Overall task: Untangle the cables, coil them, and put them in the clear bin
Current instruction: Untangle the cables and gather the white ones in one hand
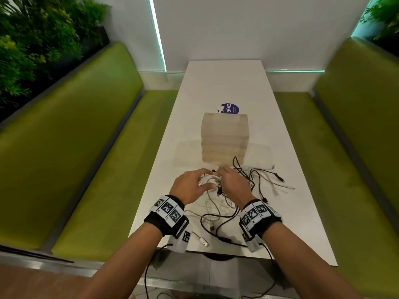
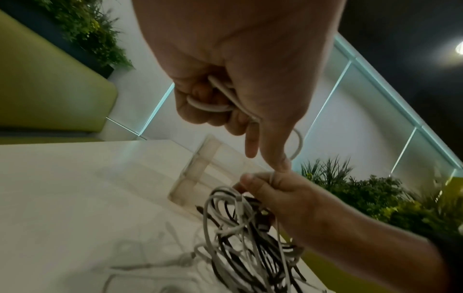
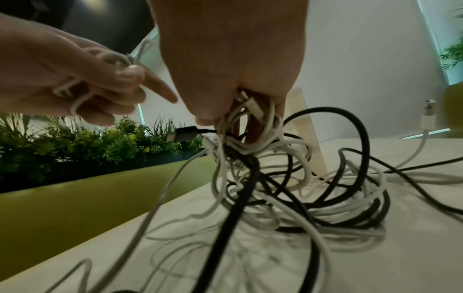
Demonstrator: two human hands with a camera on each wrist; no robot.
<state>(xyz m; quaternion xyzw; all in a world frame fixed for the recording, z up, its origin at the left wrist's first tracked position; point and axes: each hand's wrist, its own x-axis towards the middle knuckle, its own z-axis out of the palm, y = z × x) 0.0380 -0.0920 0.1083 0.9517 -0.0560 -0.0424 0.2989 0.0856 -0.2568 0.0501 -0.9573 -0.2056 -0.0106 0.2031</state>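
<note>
A tangle of black and white cables [image 1: 254, 182] lies on the white table [image 1: 224, 83], just in front of a pale boxy bin [image 1: 224, 137]. My left hand [image 1: 200, 182] curls round a few loops of white cable [image 2: 208, 105]. My right hand [image 1: 226, 178] touches it, and in the right wrist view it [image 3: 238, 99] grips a bunch of white and black strands at the top of the tangle [image 3: 288, 188], lifted off the table. A black plug [image 3: 183, 134] sticks out beside the right fingers. Loose ends trail towards me and to the right.
Green benches [image 1: 75, 147] run along both sides of the narrow table, with plants [image 1: 32, 39] behind the left one. A purple sticker [image 1: 230, 108] lies beyond the bin. A white USB plug [image 1: 204, 242] rests near the table's front edge.
</note>
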